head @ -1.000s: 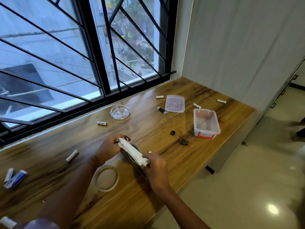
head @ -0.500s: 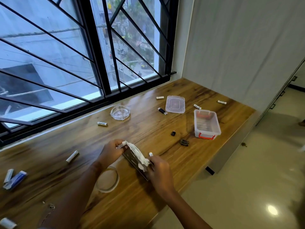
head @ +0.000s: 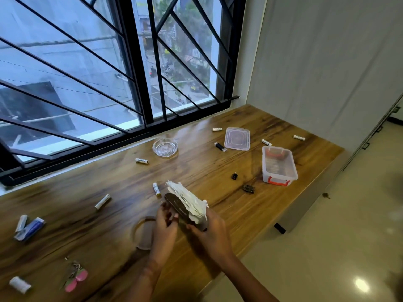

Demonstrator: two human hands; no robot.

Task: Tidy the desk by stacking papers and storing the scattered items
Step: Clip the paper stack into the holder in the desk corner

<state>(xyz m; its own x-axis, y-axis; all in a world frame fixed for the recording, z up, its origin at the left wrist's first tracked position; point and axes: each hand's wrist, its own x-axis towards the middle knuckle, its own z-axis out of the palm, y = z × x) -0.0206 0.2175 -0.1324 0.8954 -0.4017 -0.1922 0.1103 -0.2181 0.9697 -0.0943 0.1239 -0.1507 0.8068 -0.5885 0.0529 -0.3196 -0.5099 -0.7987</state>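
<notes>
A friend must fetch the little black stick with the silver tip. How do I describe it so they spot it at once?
On the wooden desk under the window, a clear lid lies flat near the far right end. The black stick lies just left of it, not touching. Nearby batteries are white; only this is black with a silver tip.

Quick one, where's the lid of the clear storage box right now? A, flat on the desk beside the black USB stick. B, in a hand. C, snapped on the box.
A: the lid lies flat on the desk beside the USB stick, apart from the open box.
</notes>
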